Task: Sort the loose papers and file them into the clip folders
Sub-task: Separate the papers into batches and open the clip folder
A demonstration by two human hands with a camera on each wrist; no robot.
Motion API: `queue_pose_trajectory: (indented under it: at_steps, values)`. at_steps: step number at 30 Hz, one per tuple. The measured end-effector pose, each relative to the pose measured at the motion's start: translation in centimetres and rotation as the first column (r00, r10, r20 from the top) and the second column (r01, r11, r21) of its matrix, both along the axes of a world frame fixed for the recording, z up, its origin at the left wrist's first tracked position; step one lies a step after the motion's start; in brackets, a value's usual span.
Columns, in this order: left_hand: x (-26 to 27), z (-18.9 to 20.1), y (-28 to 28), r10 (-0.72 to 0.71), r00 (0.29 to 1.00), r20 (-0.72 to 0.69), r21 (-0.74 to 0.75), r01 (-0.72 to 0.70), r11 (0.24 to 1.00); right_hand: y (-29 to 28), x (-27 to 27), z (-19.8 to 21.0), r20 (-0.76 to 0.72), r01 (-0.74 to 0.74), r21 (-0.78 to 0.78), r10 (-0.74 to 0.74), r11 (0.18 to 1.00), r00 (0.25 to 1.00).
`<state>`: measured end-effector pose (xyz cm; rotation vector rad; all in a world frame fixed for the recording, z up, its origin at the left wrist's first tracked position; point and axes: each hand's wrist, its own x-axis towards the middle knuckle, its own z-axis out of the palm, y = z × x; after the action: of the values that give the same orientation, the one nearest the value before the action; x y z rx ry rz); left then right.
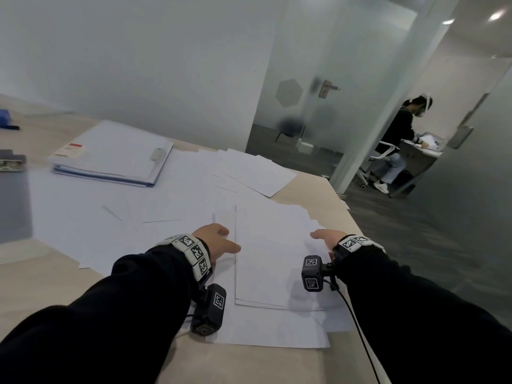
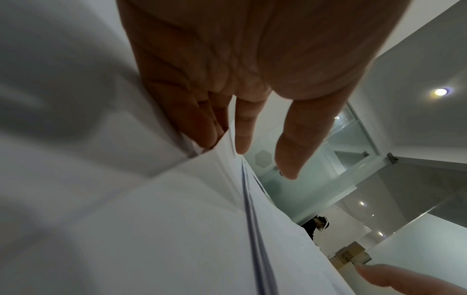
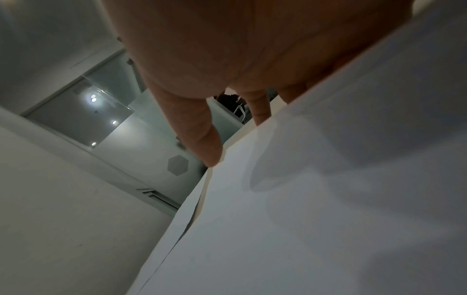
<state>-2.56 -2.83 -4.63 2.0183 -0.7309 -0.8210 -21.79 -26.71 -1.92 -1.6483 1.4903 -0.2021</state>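
Here both hands (image 1: 273, 241) flank a paper stack (image 1: 270, 253).

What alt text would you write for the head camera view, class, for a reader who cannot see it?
Two hands, the left hand and right hand, flank a stack of white papers on a beige table strewn with loose sheets. A closed white folder lies further back.

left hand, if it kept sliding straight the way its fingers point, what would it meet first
Most likely the left edge of the paper stack: the left hand points rightward at it, the fingers already close to that edge. Whether they touch it is unclear.
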Motion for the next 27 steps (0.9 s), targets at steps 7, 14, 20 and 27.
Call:
queue_pose_trajectory:
  at_steps: [7,14,20,27]
  values:
    - [0.1,-0.1,0.0,0.008,0.999,-0.036,-0.006,-0.008,1.000,-0.5,-1.5,0.2,0.080,0.112,0.038,-0.115,0.993,0.990]
    - [0.6,-0.9,-0.2,0.080,0.991,-0.108,-0.047,-0.085,0.995,1.8,-3.3,0.5,0.155,0.119,0.140,-0.141,0.983,0.978]
    - [0.8,-0.8,-0.2,0.157,0.980,-0.118,-0.016,-0.160,0.987,2.9,-4.0,0.6,-0.036,-0.009,0.023,0.010,1.000,0.999]
    - [-0.9,0.4,-0.5,0.035,0.999,0.011,0.012,-0.035,0.999,3.8,-4.4,0.2,0.000,-0.143,0.004,0.143,0.990,0.990]
